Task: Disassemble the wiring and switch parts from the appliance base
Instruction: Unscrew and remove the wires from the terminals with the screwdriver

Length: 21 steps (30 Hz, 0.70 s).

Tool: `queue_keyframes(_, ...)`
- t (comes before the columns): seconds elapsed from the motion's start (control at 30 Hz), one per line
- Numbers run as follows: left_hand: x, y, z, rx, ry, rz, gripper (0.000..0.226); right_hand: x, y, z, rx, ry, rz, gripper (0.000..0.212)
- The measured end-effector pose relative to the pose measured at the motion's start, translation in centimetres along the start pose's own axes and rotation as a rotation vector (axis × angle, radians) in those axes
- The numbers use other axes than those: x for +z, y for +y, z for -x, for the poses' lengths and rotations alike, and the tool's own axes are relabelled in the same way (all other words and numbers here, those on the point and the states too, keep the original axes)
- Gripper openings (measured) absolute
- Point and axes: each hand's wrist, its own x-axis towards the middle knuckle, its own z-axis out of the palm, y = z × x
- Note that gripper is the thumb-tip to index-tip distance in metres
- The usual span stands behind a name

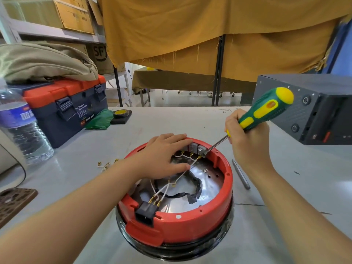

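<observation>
Appliance base: the red appliance base (177, 223) sat nearest you, upside down on the grey desk (276, 216), its open side up and a black rim under it.
Power socket: a black power socket (145, 213) was set in the near wall of the base, with brass terminals at its back.
Wiring: white wires (165, 187) ran from that socket across the shiny metal plate (207, 176) to the far wall; black tape (194, 189) lay loosely on the plate.
Switch parts: 2 grey switch blocks (197, 148) stood side by side at the far rim, brass connectors below them.
Left hand: your left hand (163, 157) lay flat on the far-left rim, fingers straight and spread, thumb touching 1 white wire, gripping nothing.
Right hand: your right hand (245, 138) was clenched round the green-and-yellow screwdriver (266, 109), handle up and to the right.
Screwdriver tip: the shaft slanted down-left, its tip against the right-hand switch block.
Loose parts: small brass terminals (106, 164) lay on the desk left of the base; a grey metal rod (241, 174) lay to its right.
Surroundings: a water bottle (21, 126) and an orange-lidded toolbox (66, 107) stood at the left, a dark grey box (308, 109) at the right.
</observation>
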Motion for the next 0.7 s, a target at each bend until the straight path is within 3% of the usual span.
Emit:
queue_keyframes(0.23,-0.19,0.28,0.28,0.039,0.076,0.137,0.039,0.39,0.07,0.37,-0.086,-0.032,0.025,0.031)
queue_keyframes(0.37,-0.05,0.24,0.25,0.031,0.049,0.096,0.027,0.43,0.1,0.36,-0.105,-0.032,0.05,0.031)
queue_keyframes(0.7,0.57,0.21,0.08,0.031,0.04,0.0,0.03,0.54,0.23,0.17,0.006,-0.034,0.0,0.03)
